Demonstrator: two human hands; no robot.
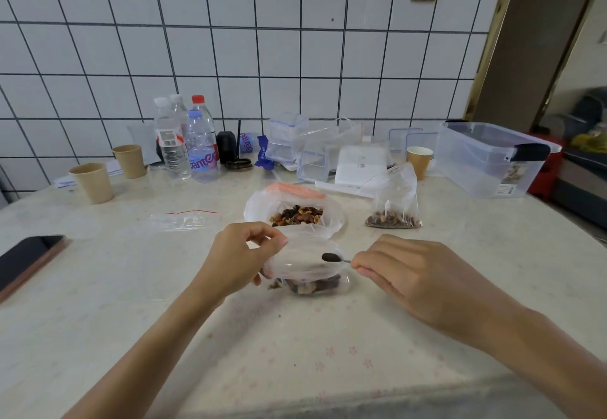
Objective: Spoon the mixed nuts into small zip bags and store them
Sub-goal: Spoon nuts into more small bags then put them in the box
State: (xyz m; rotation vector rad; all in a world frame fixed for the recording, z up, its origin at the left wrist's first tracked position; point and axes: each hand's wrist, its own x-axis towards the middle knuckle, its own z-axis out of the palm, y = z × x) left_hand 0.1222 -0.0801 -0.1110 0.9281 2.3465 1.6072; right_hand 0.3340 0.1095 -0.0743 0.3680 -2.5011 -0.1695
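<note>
Nearest, the small zip bag with nuts at its bottom stands on the surface, its mouth pinched by the left hand. Right hand grips a spoon at that mouth. Behind sits the open nut bag; a filled bag stands right.

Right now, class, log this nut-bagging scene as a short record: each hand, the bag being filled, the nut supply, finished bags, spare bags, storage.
left hand: pinches the rim of the small zip bag, holding it open
right hand: grips the spoon, bowl at the bag's mouth
small zip bag: nuts lie at its bottom
large nut bag: open, behind the hands
filled bag: stands to the right, mouth apparently open
empty zip bag: flat, to the left
storage box: clear, far right
</note>
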